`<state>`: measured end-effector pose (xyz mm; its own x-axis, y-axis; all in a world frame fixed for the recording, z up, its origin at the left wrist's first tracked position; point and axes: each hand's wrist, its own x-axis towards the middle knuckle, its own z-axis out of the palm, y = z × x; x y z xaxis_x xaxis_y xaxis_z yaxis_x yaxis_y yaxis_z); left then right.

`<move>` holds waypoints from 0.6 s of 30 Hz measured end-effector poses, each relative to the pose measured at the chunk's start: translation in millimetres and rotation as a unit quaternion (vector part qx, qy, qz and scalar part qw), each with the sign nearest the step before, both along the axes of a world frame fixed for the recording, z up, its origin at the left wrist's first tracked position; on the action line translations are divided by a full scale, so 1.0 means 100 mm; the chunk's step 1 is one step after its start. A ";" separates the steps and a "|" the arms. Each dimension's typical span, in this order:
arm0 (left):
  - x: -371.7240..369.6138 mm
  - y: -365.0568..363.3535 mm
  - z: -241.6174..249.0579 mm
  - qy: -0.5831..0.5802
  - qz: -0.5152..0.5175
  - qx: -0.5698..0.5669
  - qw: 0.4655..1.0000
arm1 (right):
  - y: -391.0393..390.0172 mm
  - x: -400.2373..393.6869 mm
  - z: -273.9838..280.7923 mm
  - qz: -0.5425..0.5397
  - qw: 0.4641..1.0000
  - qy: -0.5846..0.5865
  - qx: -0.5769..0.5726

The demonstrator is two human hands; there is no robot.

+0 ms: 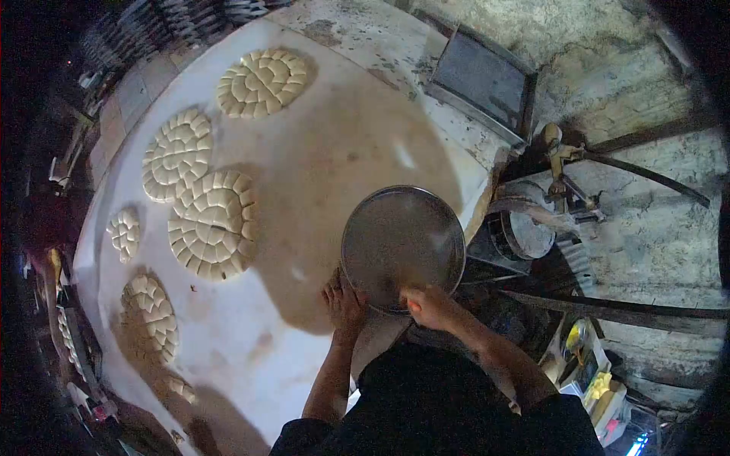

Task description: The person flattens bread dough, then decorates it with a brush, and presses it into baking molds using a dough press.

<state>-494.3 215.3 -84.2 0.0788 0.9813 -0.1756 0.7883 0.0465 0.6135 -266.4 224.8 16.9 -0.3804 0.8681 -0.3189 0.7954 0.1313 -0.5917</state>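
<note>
A round dark metal pan (pixel 403 247) lies near the front right edge of the pale worktop (pixel 296 304). My left hand (pixel 346 305) is at the pan's lower left rim, its fingers apart and touching the edge. At the lower rim, my right hand (pixel 427 306) is closed round something small and orange that I cannot make out. Left of the pan, cut dough pieces sit in rounded clusters: one at the top (pixel 262 83), one at the left (pixel 179 156) and one below it (pixel 213 226).
Smaller dough groups (pixel 156 315) sit at the far left. A rectangular metal tray (pixel 483 80) is at the back right. Beyond the right edge stand a round container (pixel 528 232) and a metal device (pixel 563 163) beside a rough wall (pixel 646 220).
</note>
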 end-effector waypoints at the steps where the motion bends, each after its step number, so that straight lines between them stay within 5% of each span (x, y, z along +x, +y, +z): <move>1: 0.01 0.01 0.07 -0.002 -0.002 -0.013 1.000 | -0.04 0.11 0.04 0.019 0.996 0.075 -0.036; 2: 0.04 0.00 0.00 0.000 0.009 0.003 1.000 | -0.08 0.24 0.08 0.038 0.985 0.149 -0.075; 4: 0.04 -0.03 -0.21 0.011 0.015 0.033 0.999 | 0.22 0.70 0.04 -0.107 0.982 0.058 -0.144; 8: 0.10 -0.02 -0.17 0.013 0.021 0.057 0.998 | 1.16 0.90 -0.41 -0.153 0.980 -0.115 0.054; 10: 0.11 -0.07 -0.46 0.019 0.027 0.107 0.994 | 1.16 0.34 -0.71 -0.166 0.981 -0.040 0.089; 14: 0.12 0.04 -0.39 0.007 0.032 0.133 0.991 | 0.58 -0.53 -0.77 -0.153 0.911 0.374 -0.078; 16: 0.07 -0.04 -0.87 0.032 0.049 0.162 0.985 | 0.51 -0.33 -0.48 -0.093 0.958 0.262 -0.073; 18: 0.08 -0.10 -0.38 -0.057 0.040 0.155 0.985 | 0.40 0.09 -0.37 -0.132 0.971 0.195 -0.048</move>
